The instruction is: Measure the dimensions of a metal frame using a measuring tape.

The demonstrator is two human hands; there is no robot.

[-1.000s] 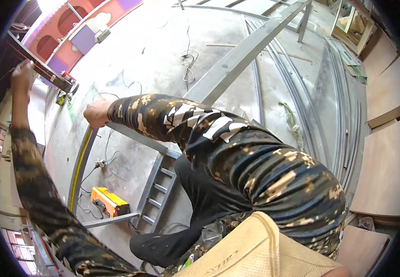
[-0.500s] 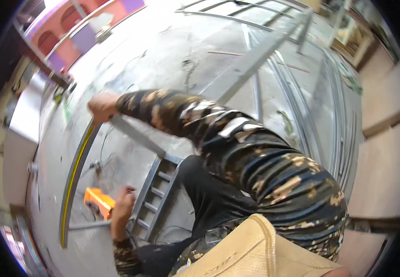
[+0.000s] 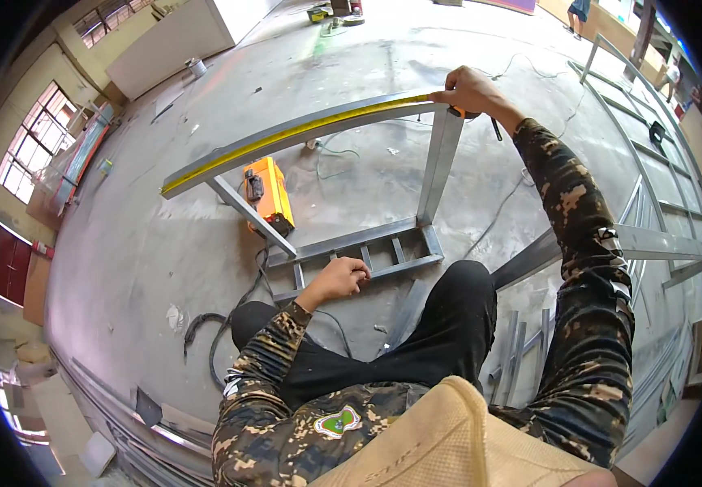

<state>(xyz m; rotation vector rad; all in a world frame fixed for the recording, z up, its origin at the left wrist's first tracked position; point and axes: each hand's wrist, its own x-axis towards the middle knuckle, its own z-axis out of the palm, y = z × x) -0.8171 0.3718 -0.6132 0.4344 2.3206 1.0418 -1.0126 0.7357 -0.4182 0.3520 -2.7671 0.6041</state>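
A yellow tape measure blade (image 3: 302, 128) lies stretched along the top bar of a grey metal frame (image 3: 436, 166). At the bar's right end my right hand (image 3: 476, 93) is closed around the tape measure's case; a bit of orange shows under the fingers and a dark strap hangs below. My left hand (image 3: 337, 280) hovers over the frame's ladder-like lower section (image 3: 399, 250), its fingers curled. Whatever those fingers may hold is hidden. The blade's far end reaches the left tip of the bar.
An orange toolbox-like case (image 3: 268, 195) stands on the floor behind the frame, near a dark cable (image 3: 219, 353). Another metal frame (image 3: 643, 150) lies at the right. Metal lengths (image 3: 517, 357) rest by my right knee. A white bucket (image 3: 196, 67) stands far left.
My view has swung to the left and levelled, bringing the whole bar into sight. My right hand stays at the bar's end; my left hand is over the lower rungs.
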